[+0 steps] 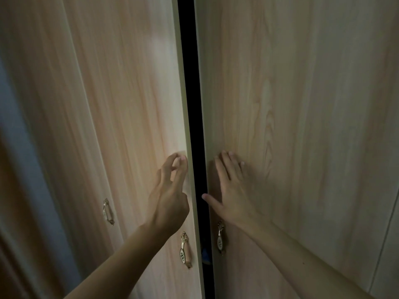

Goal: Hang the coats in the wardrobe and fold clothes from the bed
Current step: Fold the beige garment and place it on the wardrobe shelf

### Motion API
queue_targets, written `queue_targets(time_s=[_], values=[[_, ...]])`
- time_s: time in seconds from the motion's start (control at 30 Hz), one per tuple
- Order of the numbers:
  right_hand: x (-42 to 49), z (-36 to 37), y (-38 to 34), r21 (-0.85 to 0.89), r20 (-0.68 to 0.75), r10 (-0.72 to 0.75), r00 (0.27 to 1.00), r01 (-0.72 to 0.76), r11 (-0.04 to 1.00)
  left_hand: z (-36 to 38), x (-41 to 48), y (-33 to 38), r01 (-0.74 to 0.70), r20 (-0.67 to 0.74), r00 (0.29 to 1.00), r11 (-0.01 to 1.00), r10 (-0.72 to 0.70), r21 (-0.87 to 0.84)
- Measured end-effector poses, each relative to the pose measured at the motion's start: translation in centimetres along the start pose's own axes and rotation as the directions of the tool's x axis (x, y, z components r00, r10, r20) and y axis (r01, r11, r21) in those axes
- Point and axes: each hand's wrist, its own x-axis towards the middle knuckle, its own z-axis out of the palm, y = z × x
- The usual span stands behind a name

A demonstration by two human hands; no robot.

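While wardrobe doors (133, 104) stand ajar, dark interior (191, 93), hands on doors.

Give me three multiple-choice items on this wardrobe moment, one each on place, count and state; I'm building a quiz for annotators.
1. Where is the right hand?
A. On a handle
B. Flat on the right door
C. Inside the wardrobe

2. How many ornate handles show?
A. One
B. Two
C. Three

3. How do the two middle doors stand?
A. Fully shut
B. Slightly apart
C. Wide open

Answers:
1 B: its palm lies on the panel, above the handle.
2 C: one at far left, one on the left door, one on the right door.
3 B: a narrow dark gap runs between them; the left hand is at the left door's edge.
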Motion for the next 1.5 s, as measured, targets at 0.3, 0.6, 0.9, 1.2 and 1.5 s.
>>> queue_targets(time_s=[0.3,0.6,0.9,1.2,1.5], values=[[-0.1,0.1,0.5,-0.073,0.023,-0.010,1.000,0.012,0.997,1.4,1.7,-0.2,0.003,0.093,0.996,0.995,-0.012,0.100],[0.0,0.4,0.7,-0.087,0.036,-0.017,0.999,0.020,0.996,3.1,3.0,0.0,0.007,0.133,0.991,0.993,-0.023,0.121],[-0.1,0.4,0.7,-0.157,0.034,-0.011,0.999,0.016,0.987,3.9,4.0,-0.5,0.000,0.233,0.972,0.993,-0.026,0.115],[-0.2,-0.3,0.6,-0.147,0.069,-0.014,0.998,0.024,0.989,3.3,3.9,-0.8,0.026,0.305,0.952,0.998,-0.040,0.049],[-2.1,-0.3,0.3,-0.057,0.063,0.042,0.997,-0.038,0.998,4.6,-1.6,0.0,0.175,0.365,0.913,0.983,-0.184,0.057]])
